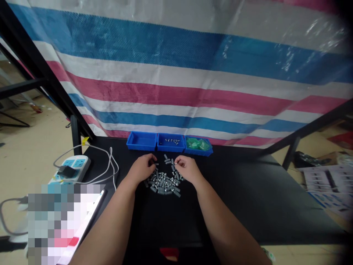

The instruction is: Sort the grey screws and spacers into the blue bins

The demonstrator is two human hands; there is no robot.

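A pile of grey plastic wall plugs and silvery screws (164, 183) lies on the black table between my hands. At the pile's left edge is my left hand (142, 169), its fingers curled toward the thumb; a small grey piece shows by the fingertips, but I cannot tell if it is held. My right hand (189, 168) pinches at the upper right of the pile, with a tiny pale bit at its fingertips, too small to name. A few loose grey plugs (167, 161) lie between the two hands, above the main heap.
Behind the pile stand three joined blue bins: a bare left bin (142, 148), a middle bin (171, 148) with several screws, and a right bin (198, 151) holding green plastic bags. At left are a power strip (82, 165), white cables and a partly blurred screen (79, 228). A striped sheet (176, 95) hangs behind.
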